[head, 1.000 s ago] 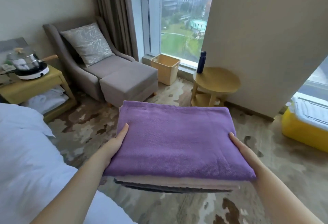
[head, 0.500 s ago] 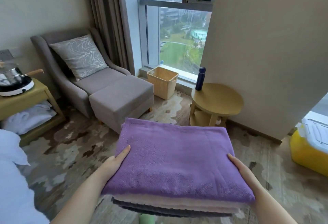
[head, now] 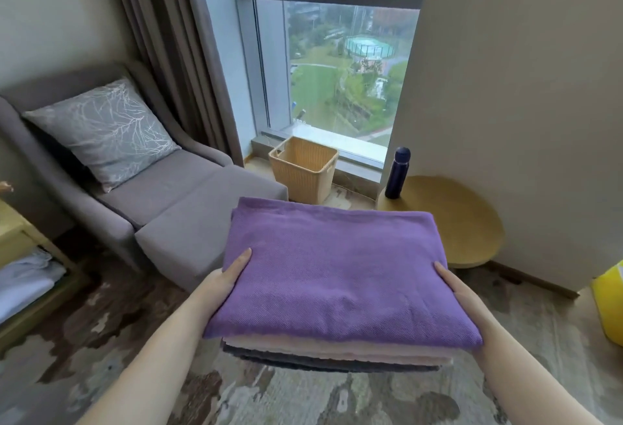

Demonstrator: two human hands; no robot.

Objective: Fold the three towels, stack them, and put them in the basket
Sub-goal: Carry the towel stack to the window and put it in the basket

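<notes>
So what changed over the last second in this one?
The view advanced toward the basket by the window, with the towel stack carried along; the bed dropped out of view on the left. Nothing was let go: left hand and right hand hold the stack's sides as before.

Lower towels [head: 332,354] hidden (edges only), tub [head: 611,305] cropped
</notes>
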